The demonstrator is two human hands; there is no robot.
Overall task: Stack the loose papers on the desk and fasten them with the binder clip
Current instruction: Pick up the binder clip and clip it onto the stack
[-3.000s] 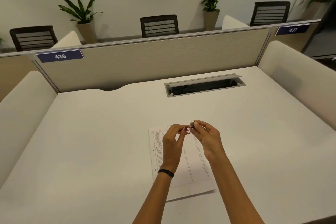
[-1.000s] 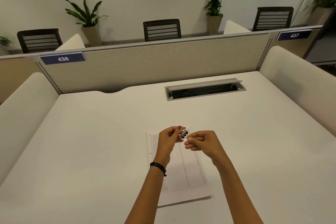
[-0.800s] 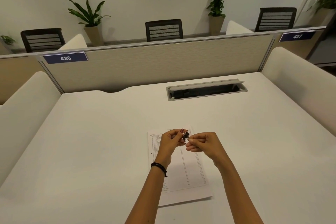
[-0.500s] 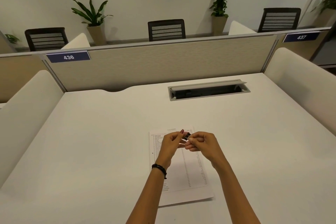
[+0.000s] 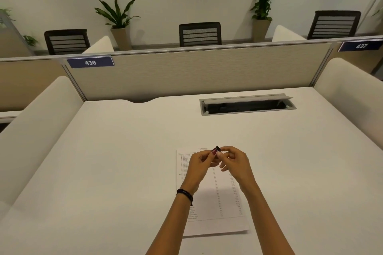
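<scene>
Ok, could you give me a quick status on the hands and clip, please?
Left hand and right hand pinch clip. Papers stacked, unclipped. No obstruction.

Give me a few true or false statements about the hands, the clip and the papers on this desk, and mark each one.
1. The left hand and the right hand both pinch the binder clip over the far end of the papers. True.
2. The binder clip is already fastened on the papers. False: it is held in the fingers, and the papers lie flat on the desk with no clip on them.
3. A dark bracelet sits on the right wrist. False: it is on the left wrist.
4. The cable hatch at the back of the desk is open. True.
</scene>
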